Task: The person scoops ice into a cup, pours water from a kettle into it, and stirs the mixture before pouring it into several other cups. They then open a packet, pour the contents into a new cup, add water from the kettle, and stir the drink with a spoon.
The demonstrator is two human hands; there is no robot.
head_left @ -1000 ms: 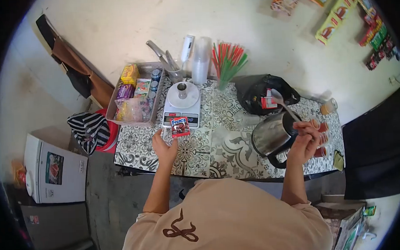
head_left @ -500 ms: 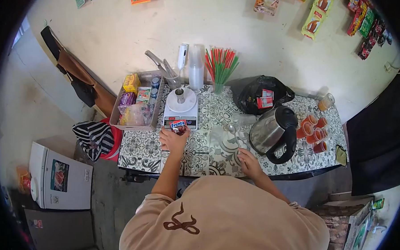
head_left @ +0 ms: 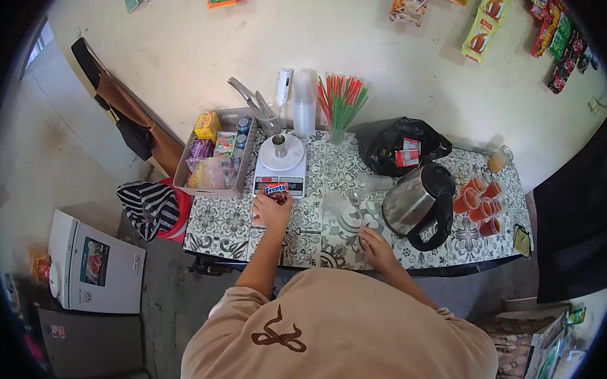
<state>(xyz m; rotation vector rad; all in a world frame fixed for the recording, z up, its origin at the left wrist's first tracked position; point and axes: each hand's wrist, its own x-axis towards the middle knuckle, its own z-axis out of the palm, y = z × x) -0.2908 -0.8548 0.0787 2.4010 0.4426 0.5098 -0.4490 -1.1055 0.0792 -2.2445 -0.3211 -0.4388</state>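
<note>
A small red and blue sachet marked "Frenta" [head_left: 276, 193] is in my left hand [head_left: 271, 214], its fingers closed around it, just in front of the white kitchen scale [head_left: 280, 184]. A small metal jigger [head_left: 279, 145] stands on the scale's round plate. My right hand [head_left: 376, 248] grips the handle of a metal spoon [head_left: 355, 202], whose bowl points away from me. Clear plastic [head_left: 335, 208], too see-through to make out its shape, lies left of the spoon. A clear cup [head_left: 376, 183] sits beyond it, beside the steel electric kettle [head_left: 412, 202].
To the left stands a basket [head_left: 212, 191] of packets and jars. Along the back are a container of utensils [head_left: 269, 123], stacked plastic cups [head_left: 305, 108], red and green straws [head_left: 340, 103] and a black plastic bag [head_left: 376, 146]. Several cups of red drink [head_left: 481, 210] stand right of the kettle.
The whole view has shifted slightly, so everything appears a little farther right and lower. My hands keep nearly the same places, still holding the sachet and the spoon.
</note>
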